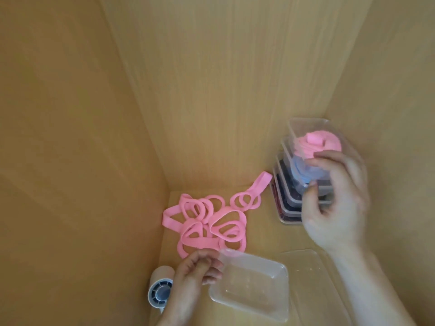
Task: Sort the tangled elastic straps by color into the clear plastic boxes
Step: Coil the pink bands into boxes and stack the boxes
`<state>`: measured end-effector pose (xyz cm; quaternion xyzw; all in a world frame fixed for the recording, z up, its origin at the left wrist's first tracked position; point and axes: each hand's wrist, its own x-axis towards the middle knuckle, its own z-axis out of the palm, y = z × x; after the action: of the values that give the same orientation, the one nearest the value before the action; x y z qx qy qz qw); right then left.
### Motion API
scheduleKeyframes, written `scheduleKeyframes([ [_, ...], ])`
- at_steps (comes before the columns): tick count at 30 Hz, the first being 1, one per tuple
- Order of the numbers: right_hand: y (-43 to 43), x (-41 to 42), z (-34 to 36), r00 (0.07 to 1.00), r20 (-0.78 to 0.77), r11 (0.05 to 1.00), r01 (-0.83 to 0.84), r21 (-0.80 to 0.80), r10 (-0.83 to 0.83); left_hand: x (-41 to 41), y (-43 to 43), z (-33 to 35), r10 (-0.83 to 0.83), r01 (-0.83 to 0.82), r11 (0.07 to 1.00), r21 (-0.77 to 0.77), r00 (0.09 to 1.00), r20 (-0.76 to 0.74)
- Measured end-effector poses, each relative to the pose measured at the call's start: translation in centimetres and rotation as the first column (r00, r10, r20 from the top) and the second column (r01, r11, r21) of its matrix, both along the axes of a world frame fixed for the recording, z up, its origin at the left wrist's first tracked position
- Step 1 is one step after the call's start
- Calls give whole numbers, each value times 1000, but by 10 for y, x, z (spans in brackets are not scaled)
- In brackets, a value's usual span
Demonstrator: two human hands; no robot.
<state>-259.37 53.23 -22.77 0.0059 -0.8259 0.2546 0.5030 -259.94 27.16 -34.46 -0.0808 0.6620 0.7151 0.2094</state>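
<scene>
At far left a tape roll (pixel 159 290) lies beside the left hand (pixel 195 274), whose curled fingers meet at the corner of the empty clear box (pixel 251 302). Whether they pinch its rim or a strap end I cannot tell. The tangled pink straps (pixel 204 222) lie just beyond, so the box is best held steady and tilted toward them, with loops lifted singly. A flat clear lid (pixel 303 260) lies further right. The right hand (pixel 336 205) grips the upper tubs of the stack of clear plastic boxes (pixel 286 203), thumb opposing fingers; it should lift squarely, or the pink-filled top box (pixel 299 125) could slide.
</scene>
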Motion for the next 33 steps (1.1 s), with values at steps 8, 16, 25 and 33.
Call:
scheduleKeyframes([
  [8,-57,-17,-99,812,495,951,-245,-189,308,11,-6,5,22,-22,1000,6,1000,-10],
  [16,-68,-64,-154,313,903,938,-274,-212,295,19,-18,17,98,-102,992,-73,994,-57],
  [25,-71,-98,-171,202,963,948,-298,-113,179,24,-32,23,190,-197,979,-53,975,-119],
  [33,-50,-87,-159,220,958,942,-317,-107,183,28,-26,19,240,-243,970,-7,961,-140],
])
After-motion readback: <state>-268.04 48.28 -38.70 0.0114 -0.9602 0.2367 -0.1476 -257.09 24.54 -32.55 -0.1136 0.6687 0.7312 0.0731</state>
